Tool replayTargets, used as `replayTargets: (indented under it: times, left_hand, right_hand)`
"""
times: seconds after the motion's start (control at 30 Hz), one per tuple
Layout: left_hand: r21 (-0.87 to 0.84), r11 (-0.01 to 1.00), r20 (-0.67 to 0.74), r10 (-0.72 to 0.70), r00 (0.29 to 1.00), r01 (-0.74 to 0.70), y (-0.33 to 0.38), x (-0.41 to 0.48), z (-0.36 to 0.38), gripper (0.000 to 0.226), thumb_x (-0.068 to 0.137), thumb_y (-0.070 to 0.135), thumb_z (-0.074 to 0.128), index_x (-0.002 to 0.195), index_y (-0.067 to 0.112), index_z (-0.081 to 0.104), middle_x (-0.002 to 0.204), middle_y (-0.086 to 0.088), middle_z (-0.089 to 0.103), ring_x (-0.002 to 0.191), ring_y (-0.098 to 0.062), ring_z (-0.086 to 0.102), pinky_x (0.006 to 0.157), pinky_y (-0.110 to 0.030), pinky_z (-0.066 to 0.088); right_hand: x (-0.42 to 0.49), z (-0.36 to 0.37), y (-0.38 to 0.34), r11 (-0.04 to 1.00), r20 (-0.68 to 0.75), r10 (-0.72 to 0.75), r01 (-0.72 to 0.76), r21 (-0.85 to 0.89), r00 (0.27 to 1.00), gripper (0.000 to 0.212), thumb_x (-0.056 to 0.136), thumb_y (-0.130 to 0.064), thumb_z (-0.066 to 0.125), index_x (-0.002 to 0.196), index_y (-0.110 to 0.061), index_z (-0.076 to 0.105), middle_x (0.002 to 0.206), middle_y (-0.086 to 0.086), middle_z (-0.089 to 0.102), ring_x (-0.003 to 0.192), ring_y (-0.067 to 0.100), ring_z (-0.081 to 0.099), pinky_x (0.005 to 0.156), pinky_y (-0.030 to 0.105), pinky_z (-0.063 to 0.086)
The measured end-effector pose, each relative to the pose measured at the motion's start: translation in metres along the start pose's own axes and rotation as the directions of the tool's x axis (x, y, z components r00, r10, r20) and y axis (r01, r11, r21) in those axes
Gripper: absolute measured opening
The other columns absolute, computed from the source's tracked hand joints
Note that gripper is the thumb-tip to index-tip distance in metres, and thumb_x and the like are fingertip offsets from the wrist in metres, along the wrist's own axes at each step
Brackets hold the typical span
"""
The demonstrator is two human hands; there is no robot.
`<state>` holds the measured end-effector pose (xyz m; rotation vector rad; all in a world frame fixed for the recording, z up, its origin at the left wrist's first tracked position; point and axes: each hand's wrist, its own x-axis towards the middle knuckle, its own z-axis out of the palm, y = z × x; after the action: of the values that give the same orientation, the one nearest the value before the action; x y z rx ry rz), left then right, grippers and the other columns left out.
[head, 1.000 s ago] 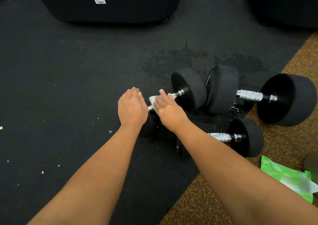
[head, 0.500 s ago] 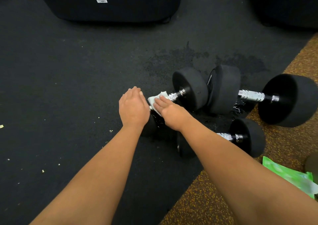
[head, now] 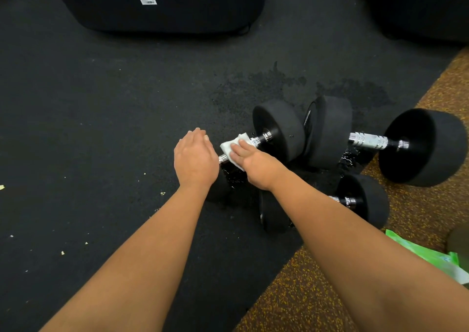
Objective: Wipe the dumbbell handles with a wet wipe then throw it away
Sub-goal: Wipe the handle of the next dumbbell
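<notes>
Honestly, right grip (head: 253, 164) pressed wet wipe (head: 232, 146) flat-fingered on handle (head: 260, 140), left grip (head: 195, 159) rested open on dumbbell (head: 279, 128). Slick chrome: wipe could've skidded off, dumbbell rolled.

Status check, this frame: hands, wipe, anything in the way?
Left hand resting on the dumbbell, at its near head. Right hand pressing wet wipe onto its handle. Larger dumbbell and nearer dumbbell alongside, not obstructing.
</notes>
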<state>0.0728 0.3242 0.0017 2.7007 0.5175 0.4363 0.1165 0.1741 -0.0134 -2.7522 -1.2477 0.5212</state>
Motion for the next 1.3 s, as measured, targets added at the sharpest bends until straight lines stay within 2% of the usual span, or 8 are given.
replayTargets:
  times: [0.1, 0.23, 0.33, 0.57, 0.73, 0.87, 1.1, 1.3]
  left_hand:
    - [0.000, 1.000, 0.002, -0.009, 1.000, 0.009, 0.000, 0.000, 0.000, 0.032, 0.097, 0.018, 0.035, 0.111, 0.006, 0.060, 0.105, -0.009, 0.065, 0.101, -0.026, 0.060, 0.094, -0.037, 0.041]
    - [0.013, 1.000, -0.001, -0.009, 1.000, 0.009, -0.001, 0.000, 0.000, 0.031, 0.098, 0.017, 0.035, 0.111, 0.005, 0.060, 0.107, -0.009, 0.065, 0.102, -0.026, 0.059, 0.095, -0.036, 0.041]
    - [0.010, 1.000, -0.011, -0.004, 1.000, 0.004, 0.000, -0.001, 0.000, 0.030, 0.098, 0.017, 0.035, 0.108, 0.006, 0.061, 0.103, -0.009, 0.065, 0.099, -0.025, 0.060, 0.093, -0.036, 0.042]
    - [0.006, 1.000, -0.001, -0.015, 1.000, 0.015, 0.000, -0.001, 0.001, 0.032, 0.098, 0.018, 0.035, 0.113, 0.006, 0.060, 0.110, -0.009, 0.065, 0.105, -0.026, 0.059, 0.097, -0.038, 0.041]
    - [0.019, 0.999, 0.017, -0.031, 0.999, 0.031, 0.001, 0.000, 0.000, 0.033, 0.099, 0.020, 0.033, 0.115, 0.008, 0.059, 0.112, -0.007, 0.064, 0.108, -0.023, 0.058, 0.101, -0.037, 0.040]
    - [0.018, 1.000, 0.011, -0.026, 1.000, 0.025, 0.001, -0.001, -0.001, 0.032, 0.099, 0.019, 0.033, 0.115, 0.008, 0.059, 0.112, -0.007, 0.064, 0.108, -0.024, 0.057, 0.100, -0.037, 0.039]
    - [0.012, 1.000, 0.008, -0.024, 1.000, 0.024, 0.002, -0.001, -0.001, 0.032, 0.099, 0.018, 0.034, 0.114, 0.007, 0.060, 0.113, -0.008, 0.064, 0.109, -0.026, 0.057, 0.099, -0.036, 0.038]
    - [0.024, 0.999, 0.022, -0.030, 0.999, 0.029, 0.000, 0.000, -0.001, 0.034, 0.099, 0.019, 0.033, 0.117, 0.007, 0.058, 0.116, -0.007, 0.063, 0.110, -0.025, 0.057, 0.099, -0.037, 0.039]
  right_hand:
    - [0.005, 0.002, -0.010, 1.000, -0.032, 0.025, -0.025, 0.000, 0.999, 0.066, 0.087, -0.001, 0.048, 0.147, -0.004, 0.020, 0.154, 0.009, 0.016, 0.146, 0.028, 0.004, 0.104, 0.042, 0.041]
    - [0.008, 0.002, -0.015, 0.989, 0.007, -0.113, 0.113, -0.098, 0.994, 0.067, 0.089, -0.006, 0.049, 0.149, -0.007, 0.019, 0.157, 0.005, 0.013, 0.146, 0.028, 0.003, 0.109, 0.037, 0.036]
    - [0.003, -0.001, -0.004, 0.975, 0.055, -0.160, 0.167, -0.144, 0.986, 0.065, 0.090, -0.008, 0.049, 0.149, -0.012, 0.023, 0.159, -0.001, 0.010, 0.147, 0.023, 0.001, 0.107, 0.033, 0.036]
    - [0.008, -0.001, -0.004, 0.998, 0.023, -0.030, 0.032, -0.060, 0.999, 0.065, 0.087, -0.005, 0.045, 0.147, -0.004, 0.020, 0.157, 0.009, 0.014, 0.146, 0.029, 0.003, 0.109, 0.044, 0.036]
    - [0.014, 0.005, -0.016, 0.990, 0.013, -0.120, 0.121, -0.075, 0.993, 0.067, 0.087, -0.007, 0.044, 0.149, -0.010, 0.021, 0.158, 0.003, 0.013, 0.146, 0.029, 0.002, 0.112, 0.041, 0.032]
    - [0.002, -0.004, -0.004, 0.972, 0.080, -0.183, 0.193, -0.136, 0.980, 0.062, 0.091, -0.008, 0.044, 0.149, -0.016, 0.024, 0.160, -0.004, 0.005, 0.147, 0.023, -0.004, 0.114, 0.034, 0.029]
    - [0.000, -0.006, 0.001, 0.993, 0.054, -0.083, 0.087, -0.081, 0.995, 0.060, 0.090, -0.008, 0.046, 0.147, -0.011, 0.027, 0.160, -0.002, 0.006, 0.147, 0.024, -0.003, 0.113, 0.038, 0.031]
    - [0.009, 0.005, -0.011, 0.978, 0.002, -0.176, 0.176, -0.112, 0.984, 0.059, 0.088, -0.012, 0.048, 0.145, -0.008, 0.033, 0.157, 0.004, 0.016, 0.146, 0.030, 0.005, 0.115, 0.039, 0.027]
